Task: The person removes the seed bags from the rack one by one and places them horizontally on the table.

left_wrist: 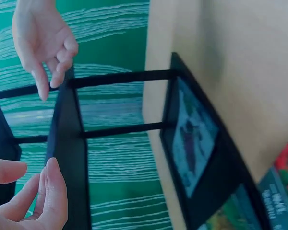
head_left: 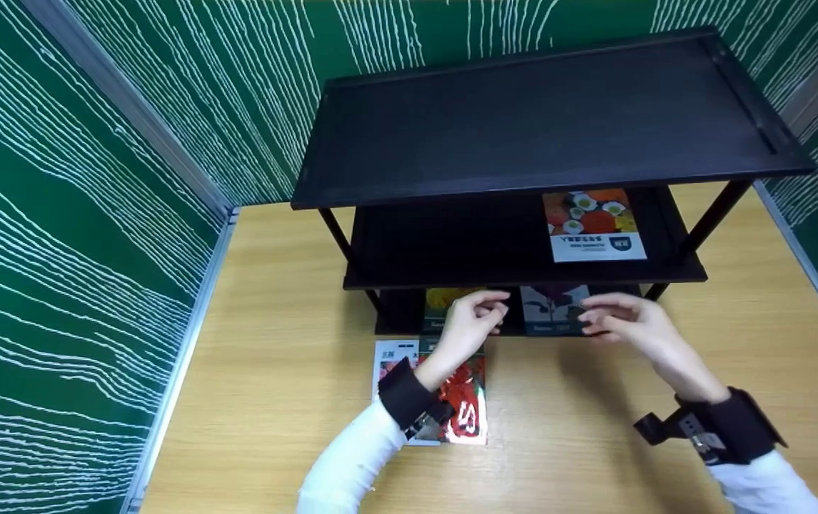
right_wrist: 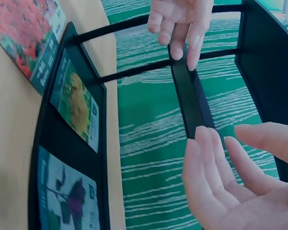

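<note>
My left hand (head_left: 475, 319) hovers in front of the lower shelves with nothing in its loosely bent fingers. To the right, my right hand (head_left: 627, 323) is raised beside the bottom shelf, thumb and fingers apart and holding nothing. Behind them on the bottom shelf lie a yellow-flower seed packet (right_wrist: 77, 103) and a purple-flower seed packet (head_left: 552, 307). The middle shelf (head_left: 452, 239) bears an orange-and-white packet (head_left: 594, 225) at its right. Below my left wrist, a red-flower packet (head_left: 467, 403) overlaps a white-edged packet (head_left: 389, 351) on the table; my forearm partly hides both.
A black three-tier rack stands on the wooden table (head_left: 273, 321), its top board (head_left: 537, 121) overhanging the lower shelves. Thin black posts (head_left: 716, 214) support it at the corners. Green panels with white wavy lines (head_left: 59, 250) enclose the table at the back and sides.
</note>
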`<control>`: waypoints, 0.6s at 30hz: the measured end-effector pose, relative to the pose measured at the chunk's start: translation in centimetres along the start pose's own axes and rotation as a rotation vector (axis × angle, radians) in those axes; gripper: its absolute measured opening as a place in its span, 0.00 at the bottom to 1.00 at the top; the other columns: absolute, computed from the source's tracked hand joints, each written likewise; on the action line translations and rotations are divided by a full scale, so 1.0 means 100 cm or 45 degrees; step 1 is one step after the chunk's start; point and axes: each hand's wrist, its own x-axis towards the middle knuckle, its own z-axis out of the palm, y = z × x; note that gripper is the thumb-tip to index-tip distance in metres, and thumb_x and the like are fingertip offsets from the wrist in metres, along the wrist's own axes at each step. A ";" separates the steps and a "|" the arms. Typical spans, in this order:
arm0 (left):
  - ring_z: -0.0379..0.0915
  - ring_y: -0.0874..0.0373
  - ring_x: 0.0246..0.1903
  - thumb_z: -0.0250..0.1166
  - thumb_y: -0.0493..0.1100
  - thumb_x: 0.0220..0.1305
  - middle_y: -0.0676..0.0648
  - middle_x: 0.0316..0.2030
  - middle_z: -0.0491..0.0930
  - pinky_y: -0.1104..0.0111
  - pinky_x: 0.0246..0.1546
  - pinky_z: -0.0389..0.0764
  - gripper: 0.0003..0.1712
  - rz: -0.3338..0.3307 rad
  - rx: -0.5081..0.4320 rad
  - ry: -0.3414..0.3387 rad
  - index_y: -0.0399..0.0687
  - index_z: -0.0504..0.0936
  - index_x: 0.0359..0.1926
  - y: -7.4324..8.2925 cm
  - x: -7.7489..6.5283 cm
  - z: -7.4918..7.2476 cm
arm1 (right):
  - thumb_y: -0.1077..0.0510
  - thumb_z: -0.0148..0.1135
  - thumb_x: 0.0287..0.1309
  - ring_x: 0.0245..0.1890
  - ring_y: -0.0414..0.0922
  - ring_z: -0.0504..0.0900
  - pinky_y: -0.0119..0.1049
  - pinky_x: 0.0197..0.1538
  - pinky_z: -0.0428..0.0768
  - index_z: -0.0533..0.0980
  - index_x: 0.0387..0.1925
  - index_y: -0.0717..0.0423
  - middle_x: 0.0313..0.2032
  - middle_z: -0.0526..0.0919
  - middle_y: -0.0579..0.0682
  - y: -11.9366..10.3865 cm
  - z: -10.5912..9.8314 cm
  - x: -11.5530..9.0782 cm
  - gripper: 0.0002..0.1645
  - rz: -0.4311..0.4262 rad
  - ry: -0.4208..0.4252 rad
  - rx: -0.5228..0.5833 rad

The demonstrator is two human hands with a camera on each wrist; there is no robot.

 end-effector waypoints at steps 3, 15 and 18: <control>0.71 0.65 0.22 0.53 0.26 0.55 0.33 0.32 0.78 0.71 0.26 0.79 0.14 0.022 -0.022 -0.005 0.28 0.76 0.43 0.007 0.008 0.003 | 0.68 0.51 0.58 0.34 0.41 0.80 0.31 0.37 0.79 0.72 0.45 0.62 0.34 0.82 0.46 -0.009 -0.009 0.000 0.13 -0.030 0.001 0.067; 0.73 0.65 0.23 0.56 0.32 0.57 0.46 0.30 0.79 0.76 0.25 0.77 0.14 0.061 0.094 -0.025 0.38 0.78 0.45 0.026 0.038 0.013 | 0.64 0.52 0.58 0.33 0.38 0.80 0.27 0.36 0.78 0.73 0.43 0.57 0.33 0.82 0.44 -0.042 -0.032 0.009 0.11 -0.041 0.096 -0.004; 0.73 0.64 0.23 0.57 0.33 0.57 0.47 0.30 0.80 0.77 0.24 0.75 0.14 0.042 0.114 -0.016 0.39 0.79 0.45 0.034 0.045 0.017 | 0.64 0.52 0.58 0.33 0.37 0.80 0.25 0.36 0.78 0.72 0.44 0.56 0.34 0.81 0.42 -0.044 -0.037 0.014 0.12 -0.016 0.130 -0.081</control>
